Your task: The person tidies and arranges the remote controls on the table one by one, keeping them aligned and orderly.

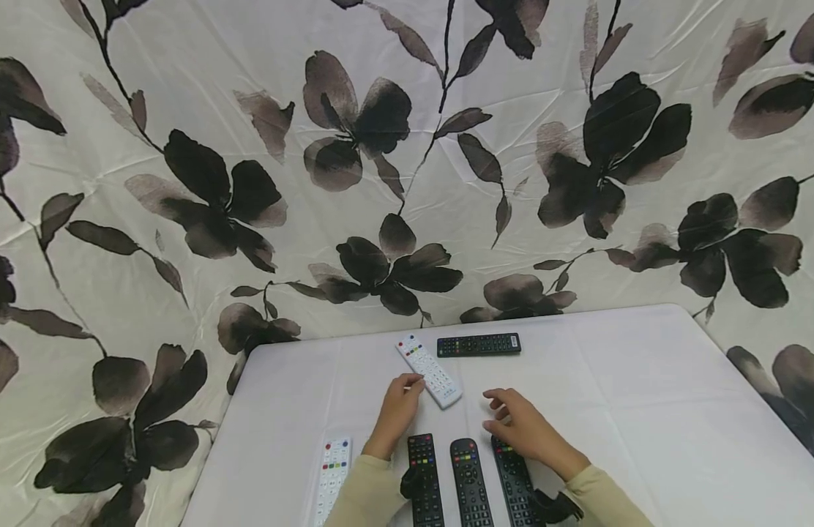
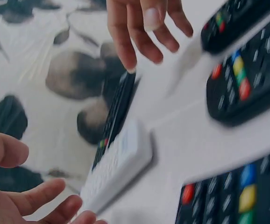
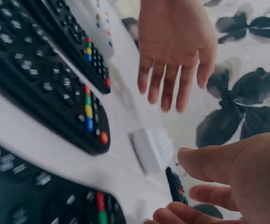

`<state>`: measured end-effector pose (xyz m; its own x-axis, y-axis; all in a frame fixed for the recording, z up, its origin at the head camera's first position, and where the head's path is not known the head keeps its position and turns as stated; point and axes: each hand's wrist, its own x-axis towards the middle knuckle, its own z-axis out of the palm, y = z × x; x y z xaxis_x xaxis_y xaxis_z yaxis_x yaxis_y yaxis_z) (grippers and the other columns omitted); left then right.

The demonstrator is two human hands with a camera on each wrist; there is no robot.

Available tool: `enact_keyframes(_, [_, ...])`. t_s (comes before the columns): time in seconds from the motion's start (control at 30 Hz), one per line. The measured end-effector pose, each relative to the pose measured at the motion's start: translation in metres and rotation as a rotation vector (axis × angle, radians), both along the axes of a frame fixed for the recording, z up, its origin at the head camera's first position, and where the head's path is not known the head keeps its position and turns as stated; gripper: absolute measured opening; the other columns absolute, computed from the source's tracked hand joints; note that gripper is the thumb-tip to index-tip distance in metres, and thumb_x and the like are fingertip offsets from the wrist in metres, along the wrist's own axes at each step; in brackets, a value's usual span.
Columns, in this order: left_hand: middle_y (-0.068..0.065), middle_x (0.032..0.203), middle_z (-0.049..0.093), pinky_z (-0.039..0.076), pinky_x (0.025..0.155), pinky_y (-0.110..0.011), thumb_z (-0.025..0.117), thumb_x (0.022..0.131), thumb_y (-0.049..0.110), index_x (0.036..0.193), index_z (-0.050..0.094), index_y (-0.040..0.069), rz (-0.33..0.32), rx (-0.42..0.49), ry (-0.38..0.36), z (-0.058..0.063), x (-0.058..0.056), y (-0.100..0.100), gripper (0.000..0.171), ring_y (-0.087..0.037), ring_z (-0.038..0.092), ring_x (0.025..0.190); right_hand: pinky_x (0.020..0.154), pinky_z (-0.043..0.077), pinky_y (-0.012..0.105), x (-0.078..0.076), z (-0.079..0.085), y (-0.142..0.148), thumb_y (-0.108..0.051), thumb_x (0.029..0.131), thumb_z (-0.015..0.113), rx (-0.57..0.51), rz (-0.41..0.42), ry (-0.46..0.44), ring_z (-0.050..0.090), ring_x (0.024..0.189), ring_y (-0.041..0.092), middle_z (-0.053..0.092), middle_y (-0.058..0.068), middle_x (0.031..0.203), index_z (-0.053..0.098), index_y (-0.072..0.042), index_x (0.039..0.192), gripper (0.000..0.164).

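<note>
A white remote control (image 1: 430,372) lies aslant in the far middle of the table. My left hand (image 1: 399,410) is at its left side, fingertips close to the edge; in the left wrist view those fingers (image 2: 37,198) are spread and loosely bent, with nothing between them. To the right, my right hand (image 1: 522,424) hovers above the table with relaxed fingers and holds nothing. Its wrist is over the rightmost black remote (image 1: 510,468). Two more black remotes, one in the middle (image 1: 471,479) and one by the left sleeve (image 1: 423,454), lie lengthwise between the forearms.
Another black remote (image 1: 479,345) lies crosswise near the table's back edge. A second white remote (image 1: 334,468) lies left of the left forearm. The white-covered table (image 1: 644,417) meets a hanging floral cloth (image 1: 354,219) behind. Dark straps (image 1: 555,506) show at both wrists.
</note>
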<state>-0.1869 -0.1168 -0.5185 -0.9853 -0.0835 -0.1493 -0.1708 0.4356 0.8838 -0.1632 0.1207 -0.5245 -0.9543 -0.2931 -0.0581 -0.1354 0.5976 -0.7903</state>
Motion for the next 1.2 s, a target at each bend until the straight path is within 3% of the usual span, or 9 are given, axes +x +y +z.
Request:
enact_keyframes(0.17, [-0.023,0.125,0.062,0.052,0.098,-0.054,0.054,0.105,0.019,0.132,0.063,-0.008,0.112,-0.033,0.057,-0.007,-0.016,-0.019,0.039,-0.036,0.06,0.113,0.088,0.061,0.049,-0.021,-0.001,-0.022,-0.009,0.093,0.08,0.015,0.003,-0.012,0.068,0.102,0.029,0.065,0.013,0.113,0.061,0.004,0.137,0.05])
enact_keyframes(0.3, [-0.027,0.125,0.06,0.05,0.101,-0.056,0.055,0.103,0.016,0.133,0.059,-0.013,0.159,-0.023,0.061,-0.01,-0.027,-0.028,0.042,-0.041,0.059,0.115,0.087,0.061,0.048,-0.037,-0.005,-0.039,-0.009,0.091,0.082,0.02,0.002,-0.017,0.067,0.101,0.029,0.065,0.016,0.112,0.06,0.007,0.136,0.053])
enact_keyframes(0.5, [-0.032,0.132,0.057,0.049,0.105,-0.057,0.054,0.105,0.018,0.142,0.05,-0.015,0.159,0.017,0.009,-0.011,-0.039,-0.032,0.05,-0.045,0.058,0.121,0.084,0.059,0.045,-0.051,-0.012,-0.057,-0.012,0.09,0.083,0.055,-0.021,-0.022,0.061,0.092,0.023,0.062,0.016,0.105,0.059,0.013,0.135,0.057])
enact_keyframes(0.63, [-0.033,0.134,0.057,0.047,0.108,-0.058,0.054,0.105,0.019,0.145,0.046,-0.016,0.146,0.027,-0.014,-0.01,-0.045,-0.032,0.054,-0.046,0.057,0.123,0.081,0.057,0.044,-0.056,-0.017,-0.063,-0.01,0.09,0.082,0.066,-0.058,-0.005,0.059,0.087,0.022,0.062,0.016,0.101,0.063,0.015,0.127,0.049])
enact_keyframes(0.9, [-0.037,0.144,0.05,0.042,0.117,-0.059,0.053,0.103,0.019,0.149,0.04,-0.016,0.152,0.038,-0.041,-0.016,-0.055,-0.035,0.059,-0.05,0.049,0.136,0.076,0.053,0.038,-0.058,-0.019,-0.067,-0.009,0.088,0.084,0.063,-0.073,-0.041,0.057,0.082,0.021,0.064,0.011,0.093,0.067,0.01,0.114,0.037])
enact_keyframes(1.2, [-0.036,0.156,0.041,0.034,0.123,-0.058,0.052,0.102,0.019,0.157,0.032,-0.012,0.168,0.053,-0.066,-0.027,-0.064,-0.043,0.065,-0.051,0.039,0.147,0.081,0.055,0.04,-0.062,-0.016,-0.069,-0.008,0.085,0.085,0.075,-0.057,-0.099,0.058,0.084,0.02,0.067,0.009,0.094,0.069,0.004,0.111,0.033])
